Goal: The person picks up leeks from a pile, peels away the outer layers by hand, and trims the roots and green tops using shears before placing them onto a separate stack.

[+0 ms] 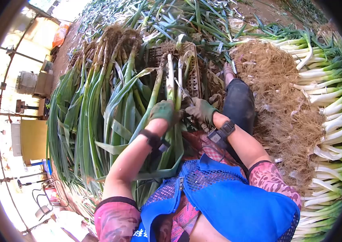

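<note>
My left hand (163, 111), in a green glove, is wrapped round a green onion stalk (170, 76) whose white part points up, over a brown plastic crate (194, 64). Close on its right, my right hand (200, 109), also gloved, is closed on something narrow that reaches up toward the stalks; I cannot make out what it is. Untrimmed onions (94, 92) with brown roots and long green leaves lie in a big heap at the left of my hands.
Rows of onions with clean white stems (328, 94) lie at the right, beside a pile of brown roots (274, 80). Loose green leaves (159, 16) cover the ground ahead. My leg (238, 107) stretches out right of the crate. An orange bag (61, 34) is far left.
</note>
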`<state>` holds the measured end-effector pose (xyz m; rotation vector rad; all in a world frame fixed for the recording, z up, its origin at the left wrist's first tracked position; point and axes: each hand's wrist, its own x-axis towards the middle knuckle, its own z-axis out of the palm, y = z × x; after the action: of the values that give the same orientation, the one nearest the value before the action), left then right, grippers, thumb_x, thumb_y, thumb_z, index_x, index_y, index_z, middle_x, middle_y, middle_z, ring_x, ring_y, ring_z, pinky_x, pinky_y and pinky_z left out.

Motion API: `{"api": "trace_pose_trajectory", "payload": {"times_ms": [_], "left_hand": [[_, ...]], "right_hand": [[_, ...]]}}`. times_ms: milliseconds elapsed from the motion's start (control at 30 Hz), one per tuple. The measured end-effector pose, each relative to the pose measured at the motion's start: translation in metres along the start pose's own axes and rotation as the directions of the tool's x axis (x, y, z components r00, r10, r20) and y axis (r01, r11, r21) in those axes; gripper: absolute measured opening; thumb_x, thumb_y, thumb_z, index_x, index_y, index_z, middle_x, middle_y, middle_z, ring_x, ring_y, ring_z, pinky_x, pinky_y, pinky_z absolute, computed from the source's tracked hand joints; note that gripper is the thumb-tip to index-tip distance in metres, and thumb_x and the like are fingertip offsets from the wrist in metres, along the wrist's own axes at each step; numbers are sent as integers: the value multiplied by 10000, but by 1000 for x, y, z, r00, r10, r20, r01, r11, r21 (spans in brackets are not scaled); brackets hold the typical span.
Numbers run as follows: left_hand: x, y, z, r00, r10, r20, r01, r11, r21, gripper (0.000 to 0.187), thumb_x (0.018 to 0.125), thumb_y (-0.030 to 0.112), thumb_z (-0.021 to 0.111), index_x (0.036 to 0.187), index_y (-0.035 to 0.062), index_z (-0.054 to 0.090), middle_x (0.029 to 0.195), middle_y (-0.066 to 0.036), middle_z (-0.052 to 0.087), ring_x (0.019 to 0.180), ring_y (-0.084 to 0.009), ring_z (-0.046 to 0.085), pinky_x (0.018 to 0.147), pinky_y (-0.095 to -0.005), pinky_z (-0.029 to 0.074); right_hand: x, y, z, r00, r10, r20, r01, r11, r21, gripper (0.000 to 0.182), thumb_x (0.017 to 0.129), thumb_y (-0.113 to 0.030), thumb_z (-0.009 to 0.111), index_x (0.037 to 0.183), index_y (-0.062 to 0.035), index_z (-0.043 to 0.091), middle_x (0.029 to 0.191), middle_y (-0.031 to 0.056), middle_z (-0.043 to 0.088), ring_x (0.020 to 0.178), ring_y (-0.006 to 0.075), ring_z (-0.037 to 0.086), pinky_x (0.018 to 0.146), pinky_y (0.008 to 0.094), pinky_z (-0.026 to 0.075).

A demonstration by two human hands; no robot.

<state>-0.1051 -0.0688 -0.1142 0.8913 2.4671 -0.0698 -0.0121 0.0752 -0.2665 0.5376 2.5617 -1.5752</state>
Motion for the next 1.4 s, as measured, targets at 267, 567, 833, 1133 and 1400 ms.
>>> {"api": "trace_pose_trajectory", "payload": {"times_ms": [267, 567, 833, 1133, 1400], "left_hand": [[18, -48, 1, 962, 122, 245, 57, 785, -616, 428, 782, 299, 675, 1079, -8, 647, 878, -88, 670, 745, -172, 637, 651, -312, 511], [-14, -31, 28, 975, 102, 198, -68, 983, -170, 525, 780, 367, 623, 1116, -34, 585, 1014, -276, 668, 989, -377, 656, 860, -433, 500], [-21, -15, 24, 980, 39, 197, -19, 995, -103, 560, 783, 370, 653, 1170, -15, 529, 1086, -270, 652, 1034, -392, 637, 904, -450, 491], [54, -64, 43, 986, -165, 1, 112, 668, -735, 142, 759, 112, 628, 817, -8, 674, 678, -109, 643, 584, -208, 623, 527, -360, 498], [110, -81, -19, 919, -1, -395, -188, 878, -440, 567, 829, 444, 620, 1185, 2, 607, 1092, -269, 662, 1076, -355, 642, 946, -422, 486]], "right_hand": [[-41, -51, -30, 998, 63, -11, -55, 933, 355, 428, 803, -326, 658, 1028, 33, 589, 753, 108, 622, 657, 180, 586, 614, 338, 484], [45, -61, -49, 967, 232, 102, -244, 963, 116, 395, 848, -335, 636, 873, 58, 604, 718, 166, 641, 573, 265, 654, 466, 402, 493], [76, -61, -41, 985, 174, -2, -173, 978, -120, 415, 760, -344, 638, 815, 66, 684, 696, 226, 661, 696, 342, 688, 636, 399, 530], [53, -52, -43, 941, 197, -274, -198, 980, 24, 538, 782, -443, 650, 1022, 37, 615, 984, 295, 663, 968, 416, 651, 846, 428, 505], [24, -18, -32, 851, 68, -520, -181, 969, -169, 385, 852, -298, 646, 1099, -6, 610, 1025, 236, 665, 948, 361, 654, 849, 416, 513]]}}
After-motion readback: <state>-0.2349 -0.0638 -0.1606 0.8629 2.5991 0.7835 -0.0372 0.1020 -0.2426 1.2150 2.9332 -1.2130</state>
